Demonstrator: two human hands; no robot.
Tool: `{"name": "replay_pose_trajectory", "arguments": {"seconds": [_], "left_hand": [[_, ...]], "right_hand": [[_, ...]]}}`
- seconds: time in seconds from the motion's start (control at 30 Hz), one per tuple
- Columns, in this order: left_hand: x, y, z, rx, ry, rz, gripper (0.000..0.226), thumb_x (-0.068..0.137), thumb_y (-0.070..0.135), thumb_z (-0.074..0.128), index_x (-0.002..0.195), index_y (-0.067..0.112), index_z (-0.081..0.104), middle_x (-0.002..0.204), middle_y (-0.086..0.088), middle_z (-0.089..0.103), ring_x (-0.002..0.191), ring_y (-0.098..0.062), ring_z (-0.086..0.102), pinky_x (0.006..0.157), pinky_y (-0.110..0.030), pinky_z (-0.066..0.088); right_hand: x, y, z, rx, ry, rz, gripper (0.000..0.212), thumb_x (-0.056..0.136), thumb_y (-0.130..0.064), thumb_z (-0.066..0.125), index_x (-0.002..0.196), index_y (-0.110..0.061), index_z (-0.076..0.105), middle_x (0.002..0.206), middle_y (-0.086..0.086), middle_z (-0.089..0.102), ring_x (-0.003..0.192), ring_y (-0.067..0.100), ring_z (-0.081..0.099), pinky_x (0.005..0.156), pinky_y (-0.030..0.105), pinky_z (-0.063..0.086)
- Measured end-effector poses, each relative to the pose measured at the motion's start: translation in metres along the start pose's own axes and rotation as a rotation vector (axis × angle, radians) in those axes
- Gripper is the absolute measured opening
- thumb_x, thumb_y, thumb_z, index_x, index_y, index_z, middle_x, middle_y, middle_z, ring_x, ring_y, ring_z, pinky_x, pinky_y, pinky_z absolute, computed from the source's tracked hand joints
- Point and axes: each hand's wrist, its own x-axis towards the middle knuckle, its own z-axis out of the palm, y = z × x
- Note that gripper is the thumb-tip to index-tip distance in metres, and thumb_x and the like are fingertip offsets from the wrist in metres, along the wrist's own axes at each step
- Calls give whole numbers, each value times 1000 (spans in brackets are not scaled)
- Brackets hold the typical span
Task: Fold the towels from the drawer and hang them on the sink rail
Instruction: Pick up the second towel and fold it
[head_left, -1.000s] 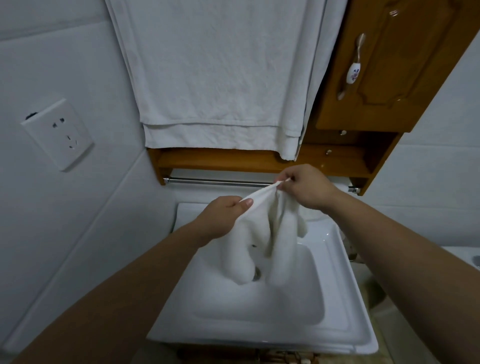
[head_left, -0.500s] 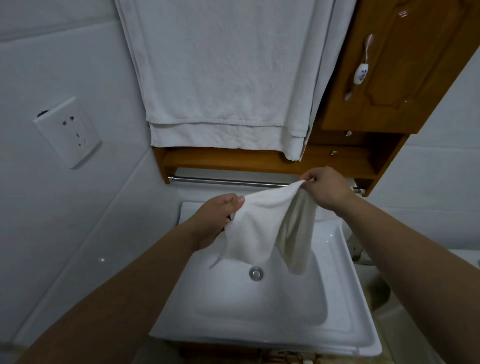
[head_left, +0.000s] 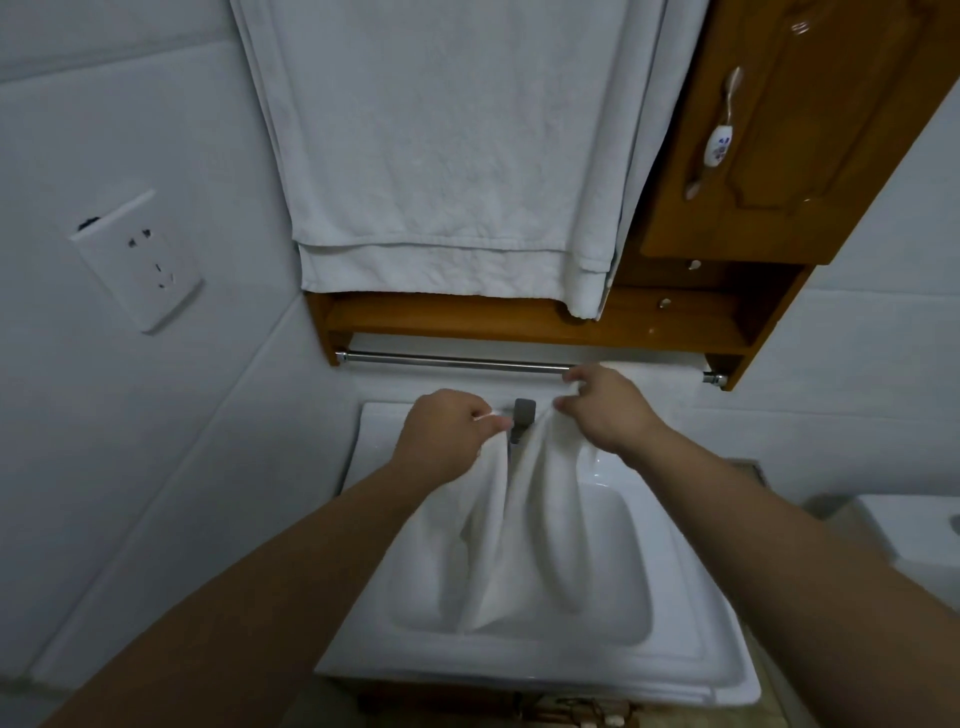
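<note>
1. Two hands are being used on one small white towel (head_left: 524, 525) in the head view, the only view given. The towel is being held over the sink (head_left: 691, 670), just below the metal rail (head_left: 457, 361), so that it is hanging free and its shape can be judged.

2. The left hand (head_left: 447, 436) is being kept closed, with an upper corner of the towel being pinched between thumb and fingertips. The right hand (head_left: 605, 405) is likewise being kept closed in a pinch on the other upper corner, its fingers curled over the cloth.

3. The top edge is being held slack, not stretched: the hands are near each other, and the cloth is sagging in folds between them, with the grey tap (head_left: 522, 415) showing in the gap. The lower part is being allowed to droop into the basin.

4. The step in hand is judged to be the spreading or folding of this towel; hanging is not yet done, since the rail is bare along its visible length.

5. A large white towel (head_left: 441, 156) is hanging above the wooden shelf (head_left: 519, 322), beside the wooden cabinet (head_left: 779, 130), well clear of the work.
</note>
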Motion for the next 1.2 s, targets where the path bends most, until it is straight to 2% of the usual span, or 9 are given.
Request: {"name": "replay_pose_trajectory", "arguments": {"seconds": [0.13, 0.2, 0.33, 0.43, 0.63, 0.8, 0.9, 1.13, 1.2], "left_hand": [[1, 10, -7, -291, 11, -110, 25, 85, 38, 72, 64, 24, 69, 61, 7, 64, 64, -11, 60, 56, -24, 42], [0, 17, -7, -344, -17, -104, 19, 85, 35, 72, 68, 26, 71, 62, 9, 64, 64, -10, 60, 56, -22, 41], [1, 25, -4, -452, -33, -98, 12, 82, 31, 76, 80, 20, 76, 66, 8, 67, 61, -7, 60, 54, -19, 41], [4, 26, -5, -485, -26, -103, 8, 81, 29, 77, 82, 20, 76, 65, 9, 67, 58, -3, 58, 54, -16, 41], [9, 27, -5, -576, -38, -144, 9, 80, 19, 78, 88, 20, 75, 83, 0, 74, 77, -13, 67, 66, -25, 51], [14, 26, -3, -638, -47, -146, 16, 82, 11, 75, 96, 19, 75, 90, 0, 74, 86, -16, 68, 78, -32, 54], [16, 26, -2, -643, -55, -136, 21, 83, 11, 74, 104, 17, 75, 93, 2, 75, 90, -16, 69, 81, -31, 55], [18, 24, 0, -694, -49, -147, 14, 84, 6, 69, 88, 17, 78, 72, 1, 72, 64, -7, 63, 63, -24, 49], [18, 22, 3, -693, -65, -139, 17, 84, 5, 69, 89, 18, 78, 74, 3, 73, 69, -8, 66, 68, -26, 53]], "right_hand": [[-7, -7, 13, 224, 21, 54, 32, 91, -21, 70, 121, -14, 63, 115, 7, 62, 100, 26, 60, 89, 37, 53], [-8, -10, 18, 300, 21, 77, 28, 89, -21, 73, 115, -14, 66, 109, 4, 64, 99, 25, 63, 89, 39, 56], [-13, -15, 22, 468, 1, 55, 7, 85, -15, 75, 91, -15, 73, 86, 0, 73, 77, 17, 70, 65, 28, 57], [-15, -15, 23, 555, 20, -6, 9, 86, -14, 71, 89, -19, 78, 85, -1, 76, 81, 20, 71, 71, 36, 59], [-13, -15, 25, 426, 102, -137, 16, 93, -19, 64, 97, -25, 78, 92, -9, 74, 88, 12, 67, 83, 37, 55], [-16, -17, 28, 282, 186, -259, 21, 97, -25, 59, 106, -25, 78, 91, -16, 73, 84, -5, 63, 68, 9, 43], [-16, -18, 30, 250, 275, -277, 22, 98, -28, 57, 109, -27, 77, 94, -14, 74, 81, -7, 61, 67, 5, 39], [-19, -15, 35, 27, 281, -392, 25, 101, -31, 56, 118, -28, 74, 109, -10, 75, 100, 6, 67, 76, 3, 37], [-18, -12, 35, -7, 242, -408, 27, 101, -31, 54, 122, -28, 71, 116, -10, 73, 108, 6, 65, 80, 0, 33]]}}
